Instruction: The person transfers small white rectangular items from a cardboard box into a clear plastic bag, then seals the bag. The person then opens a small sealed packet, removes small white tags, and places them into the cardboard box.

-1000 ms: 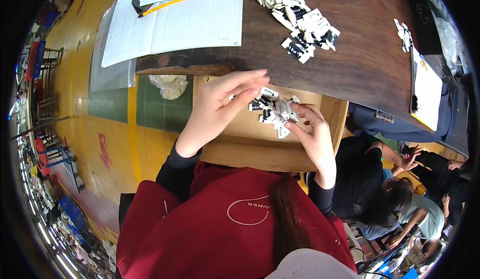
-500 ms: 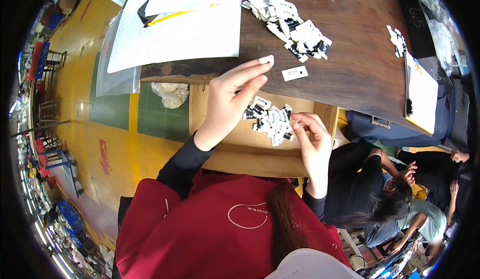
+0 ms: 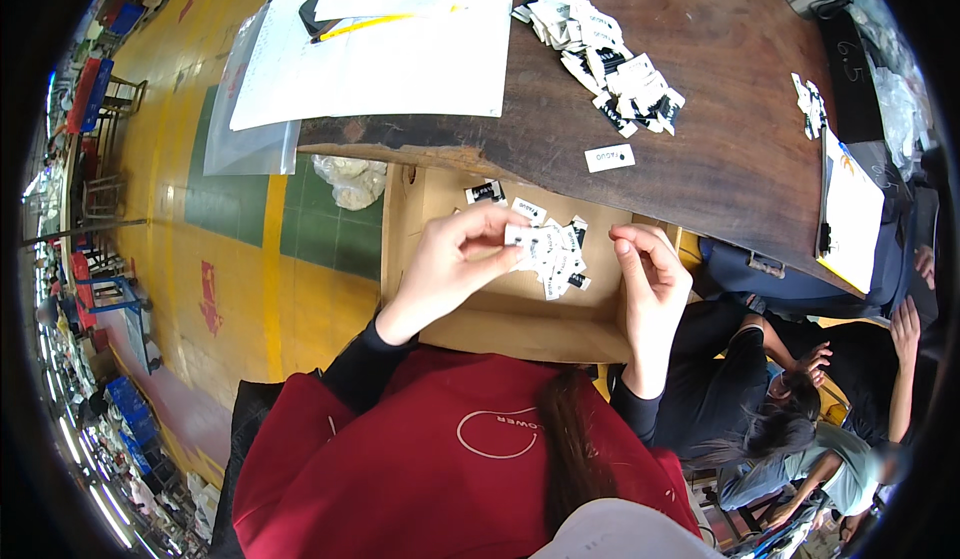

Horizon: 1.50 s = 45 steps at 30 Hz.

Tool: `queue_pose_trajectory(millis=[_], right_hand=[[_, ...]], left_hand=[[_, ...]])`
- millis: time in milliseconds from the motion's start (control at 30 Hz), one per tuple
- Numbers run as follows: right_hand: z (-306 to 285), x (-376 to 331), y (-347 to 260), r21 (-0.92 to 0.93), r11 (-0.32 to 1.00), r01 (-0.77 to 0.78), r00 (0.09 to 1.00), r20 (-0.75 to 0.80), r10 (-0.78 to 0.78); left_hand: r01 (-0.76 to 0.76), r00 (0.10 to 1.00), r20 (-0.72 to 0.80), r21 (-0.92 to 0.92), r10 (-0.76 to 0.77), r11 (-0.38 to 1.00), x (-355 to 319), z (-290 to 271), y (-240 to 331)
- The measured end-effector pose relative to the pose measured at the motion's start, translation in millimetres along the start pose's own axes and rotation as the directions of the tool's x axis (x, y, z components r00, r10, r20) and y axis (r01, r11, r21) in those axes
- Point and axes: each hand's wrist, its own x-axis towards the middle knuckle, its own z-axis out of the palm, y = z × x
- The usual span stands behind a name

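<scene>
My left hand (image 3: 450,267) is over the open wooden drawer (image 3: 590,337). Its thumb and fingers are pinched at a small white label (image 3: 516,236) above the heap of black-and-white labels (image 3: 560,249) lying in the drawer. To the right of that heap, my right hand (image 3: 652,277) hovers with thumb and forefinger together; whatever they hold, if anything, is too small to make out. A black label (image 3: 485,192) lies apart near the drawer's back. On the tabletop, one white label (image 3: 610,158) sits in front of a larger label pile (image 3: 620,74).
Papers (image 3: 400,79) with a yellow pencil (image 3: 365,27) cover the table's left. At right lie a few more labels (image 3: 808,107), a clipboard (image 3: 848,214) and a black box (image 3: 845,59). A plastic bag (image 3: 350,181) is beside the drawer. Other people (image 3: 745,389) sit at right.
My left hand has come down from the table's edge to the labels in the drawer. My right hand has shifted slightly right, away from the heap. The whole view has shifted a little.
</scene>
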Motion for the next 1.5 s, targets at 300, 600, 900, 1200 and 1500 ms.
queue_pose_trajectory(millis=[300, 600, 900, 1200, 1500], right_hand=[[-6.4, 26.9, -16.2, -0.242, 0.939, 0.245, 0.970, 0.063, -0.237], [1.0, 64.8, -5.5, -0.641, 0.500, 0.582, 0.807, 0.381, -0.451], [-2.6, 56.3, -7.0, -0.651, 0.498, 0.573, 0.819, 0.423, -0.389], [-22.5, 55.4, 9.0, -0.364, 0.558, 0.745, 0.667, 0.407, -0.624], [-19.8, 25.3, -13.3, -0.159, 0.705, 0.691, 0.530, 0.775, -0.345]], left_hand=[[0.141, 0.964, 0.223, 0.039, -0.146, 0.989, -10.2, -13.6, -23.2], [-0.043, 0.992, 0.123, 0.543, -0.028, 0.839, -8.3, -16.7, -22.4], [-0.125, 0.992, 0.064, 0.451, 0.108, 0.884, 3.4, -23.7, -5.8], [-0.127, 0.992, 0.060, 0.368, 0.112, 0.921, 6.8, -23.7, 15.4], [-0.111, 0.994, 0.045, 0.343, 0.102, 0.933, 11.4, -20.9, 16.2]])
